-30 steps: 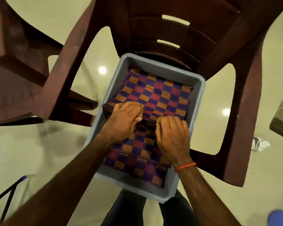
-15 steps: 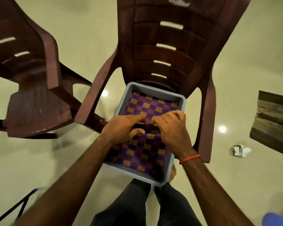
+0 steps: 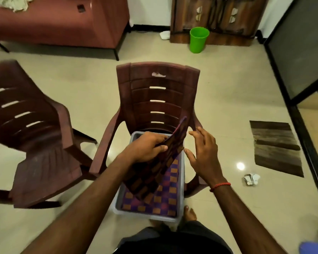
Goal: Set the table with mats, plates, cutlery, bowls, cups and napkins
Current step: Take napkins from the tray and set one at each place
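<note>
Pinching one checked mat (image 3: 154, 169) between thumb and fingers, my left hand (image 3: 145, 147) has lifted it up from the grey tub (image 3: 147, 216), where a second ago both hands worked at the stack. My right hand (image 3: 204, 158) has let go and hangs spread just beside the mat's raised edge. One mat is free to lay out; the other mats (image 3: 165, 200) lie flat in the tub beneath it.

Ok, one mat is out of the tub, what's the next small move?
Probably bring the right hand onto the free edge of the lifted mat: only the left hand grips it, it hangs tilted over the grey tub, and the right hand is open beside it.
</note>
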`<state>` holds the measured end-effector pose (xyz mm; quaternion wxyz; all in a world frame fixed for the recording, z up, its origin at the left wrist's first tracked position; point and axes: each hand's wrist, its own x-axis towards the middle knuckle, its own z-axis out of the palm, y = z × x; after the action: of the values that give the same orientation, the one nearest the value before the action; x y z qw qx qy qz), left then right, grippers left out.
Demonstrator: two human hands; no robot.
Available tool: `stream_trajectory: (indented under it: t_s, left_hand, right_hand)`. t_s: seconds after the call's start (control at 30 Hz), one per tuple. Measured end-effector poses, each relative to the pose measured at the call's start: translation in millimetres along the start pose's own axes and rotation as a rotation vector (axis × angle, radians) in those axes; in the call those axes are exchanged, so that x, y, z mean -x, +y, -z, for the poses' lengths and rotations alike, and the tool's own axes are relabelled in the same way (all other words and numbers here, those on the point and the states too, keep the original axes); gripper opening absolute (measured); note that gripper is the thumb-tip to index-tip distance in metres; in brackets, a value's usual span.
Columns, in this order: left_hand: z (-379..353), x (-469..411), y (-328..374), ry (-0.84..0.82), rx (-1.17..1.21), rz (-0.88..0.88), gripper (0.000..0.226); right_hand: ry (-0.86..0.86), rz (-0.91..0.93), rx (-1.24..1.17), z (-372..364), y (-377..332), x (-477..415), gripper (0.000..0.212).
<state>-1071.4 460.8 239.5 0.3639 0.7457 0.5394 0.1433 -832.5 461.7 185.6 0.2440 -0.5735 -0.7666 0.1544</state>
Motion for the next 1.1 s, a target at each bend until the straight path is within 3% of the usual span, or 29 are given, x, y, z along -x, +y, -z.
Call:
stream_trajectory:
  t_s: [0.13,0.23,0.27,0.33,0.4,0.47,0.53,0.73,0.93,1.1]
  left_hand:
    - [10,-7,35,0.040,0.240,-0.062,0.032]
    - [9,-10,65,-0.020,0.608,-0.038,0.028]
    - [7,-11,74,-0.048,0.735,-0.014,0.026]
    - [3,-14,91,-0.094,0.898,0.003,0.023]
    - [0,-18,106,-0.115,1.022,0.001,0.023]
    - [-3,-23,122,-0.129,1.135,0.047,0.025]
    - [-5,-28,135,-0.138,1.203,0.072,0.027]
    - [-23,-52,168,-0.138,1.224,0.170,0.030]
    - [-77,-77,202,-0.253,1.177,0.118,0.043]
    - [-129,-94,239,-0.369,0.979,0.083,0.074]
  right_hand:
    - [-0.075,-0.366,-0.324,-7,16,32,0.055]
    - [-0.143,-0.883,-0.858,-9,13,57,0.061]
    - [-0.177,-0.979,-1.045,-8,10,63,0.064]
    - [-0.235,-0.976,-1.374,2,1,71,0.065]
    - [-0.207,-0.939,-1.693,17,-2,74,0.052]
    - [-0.156,-0.938,-1.927,32,1,74,0.052]
    - [-0.130,-0.915,-1.997,49,4,75,0.051]
    - [0.128,-0.786,-1.800,107,55,96,0.041]
    - [0.327,-0.746,-1.651,174,112,145,0.036]
    - [0.446,-0.771,-1.557,220,154,198,0.033]
